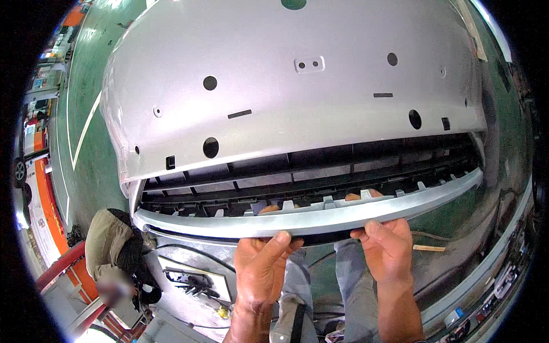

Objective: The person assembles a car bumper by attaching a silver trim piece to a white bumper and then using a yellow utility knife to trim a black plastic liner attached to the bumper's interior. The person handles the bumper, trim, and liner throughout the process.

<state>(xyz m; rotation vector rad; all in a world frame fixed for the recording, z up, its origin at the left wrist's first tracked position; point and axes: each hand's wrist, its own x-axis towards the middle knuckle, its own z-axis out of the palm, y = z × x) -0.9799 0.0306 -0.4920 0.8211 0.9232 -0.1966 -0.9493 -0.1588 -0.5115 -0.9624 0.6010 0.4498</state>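
Silver-grey curved plastic-looking strip with a row of upright tabs [320, 222], held in both hands, runs across the middle of view, along the lower edge of a large pale silver car-body panel [286, 123]. Left hand [260, 263]: clamped on strip left of its centre, thumb on the near face, fingertips showing past the far edge. Right hand [389, 251]: same kind of grip right of centre, thumb on the near face, fingertips up among the tabs. Hands well apart from each other. Strip bows toward the person; its ends lie near the panel's two lower corners, whether seated or only close, cannot tell. Between strip and panel: long dark opening with a black ribbed insert [257, 174]. Panel has round and oval holes, narrow slots, small square cutouts. Below the strip: the wearer's grey-trousered legs [354, 268], plus a thin pale wooden-looking stick [429, 248] on the floor to the right. Lower left: crouching person in a beige top [108, 234], next to a pale rectangular board [222, 281] with black parts on it, details too small. Black cable [211, 257] curves above the board. Green floor [91, 68] with white lines at upper left.
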